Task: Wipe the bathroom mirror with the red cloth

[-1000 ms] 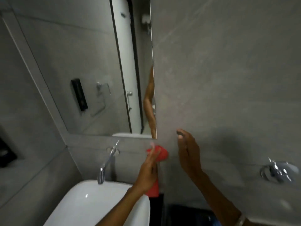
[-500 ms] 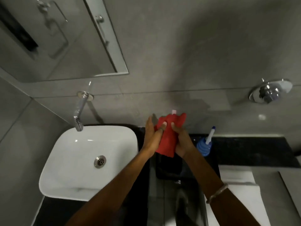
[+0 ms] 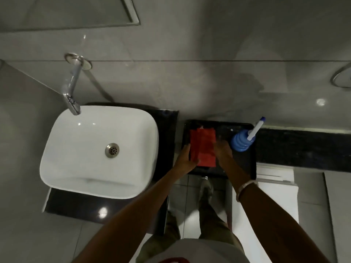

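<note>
The red cloth (image 3: 203, 147) is folded into a flat rectangle and lies low over a black tray (image 3: 245, 162) right of the basin. My left hand (image 3: 185, 158) grips its left edge with the thumb on top. My right hand (image 3: 223, 151) presses against its right edge, fingers tucked beside the cloth. Only the lower right corner of the mirror (image 3: 76, 12) shows, at the top left.
A white basin (image 3: 91, 149) with a chrome tap (image 3: 73, 88) sits left on a dark counter (image 3: 165, 130). A blue bellows bottle (image 3: 242, 141) stands on the tray beside my right hand. A chrome wall fitting (image 3: 341, 78) is far right. My legs show below.
My view has tipped down from the mirror to the counter. Both hands took the cloth, folded it flat and lowered it from near the wall to the black tray.
</note>
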The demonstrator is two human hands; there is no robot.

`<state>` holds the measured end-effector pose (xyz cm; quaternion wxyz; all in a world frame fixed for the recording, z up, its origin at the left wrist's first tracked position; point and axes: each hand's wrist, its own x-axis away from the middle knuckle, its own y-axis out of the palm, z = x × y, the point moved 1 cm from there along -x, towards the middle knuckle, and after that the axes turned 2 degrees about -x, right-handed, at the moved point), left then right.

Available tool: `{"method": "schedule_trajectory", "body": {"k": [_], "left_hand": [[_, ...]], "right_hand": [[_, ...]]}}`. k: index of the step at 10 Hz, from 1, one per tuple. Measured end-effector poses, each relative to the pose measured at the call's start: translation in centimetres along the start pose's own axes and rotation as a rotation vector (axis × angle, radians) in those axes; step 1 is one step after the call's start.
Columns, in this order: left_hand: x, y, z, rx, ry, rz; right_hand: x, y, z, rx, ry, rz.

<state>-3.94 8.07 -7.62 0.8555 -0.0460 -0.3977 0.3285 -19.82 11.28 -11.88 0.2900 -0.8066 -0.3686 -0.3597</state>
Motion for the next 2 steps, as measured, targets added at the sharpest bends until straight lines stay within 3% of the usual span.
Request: {"method": "schedule_trajectory", "body": {"k": [1,2], "left_hand": [[1.1,-1.6,0.7,-0.068,0.121,0.115],[3.3,-6.0,3.1,-0.095,0.441,0.426]], "right_hand": [[3.2,0.8,-1.5,0.225,-0.387,0.019],[7.4,2.9,-5.7,0.378,-0.913,0.148]]}}
